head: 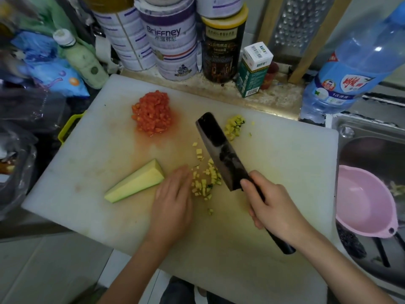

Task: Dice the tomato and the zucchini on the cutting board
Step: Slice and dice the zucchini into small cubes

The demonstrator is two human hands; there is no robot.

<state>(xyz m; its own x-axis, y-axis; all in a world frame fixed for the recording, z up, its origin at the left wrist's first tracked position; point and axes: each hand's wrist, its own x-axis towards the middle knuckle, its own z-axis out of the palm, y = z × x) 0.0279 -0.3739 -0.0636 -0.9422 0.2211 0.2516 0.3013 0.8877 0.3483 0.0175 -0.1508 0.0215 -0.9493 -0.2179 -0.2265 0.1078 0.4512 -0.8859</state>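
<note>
From the head view, our right hand [271, 207] wraps the knife [221, 150] handle. Our left hand [173, 200] lies flat on the board [285, 161], fingers straight, holding nothing. Zucchini dice [205, 181] sit between those fingertips and the tilted blade. The uncut wedge [134, 182] lies just left of them, with the tomato dice [152, 115] beyond. Untucked fingertips this near the edge risk a nick if we chop.

Site: small home kitchen, with a crowded counter beside a sink.

Evidence: a white cutting board [87, 172] carries diced tomato [152, 115], with a dark cleaver [221, 150] over it. A stainless sink [346, 130] at right holds a pink plastic basin [361, 205]. A metal grater [300, 23] stands at the back. Stacked food tins [173, 40], a small carton [255, 69] and a large water bottle [350, 69] crowd the stone ledge [219, 91] behind the board.
</note>
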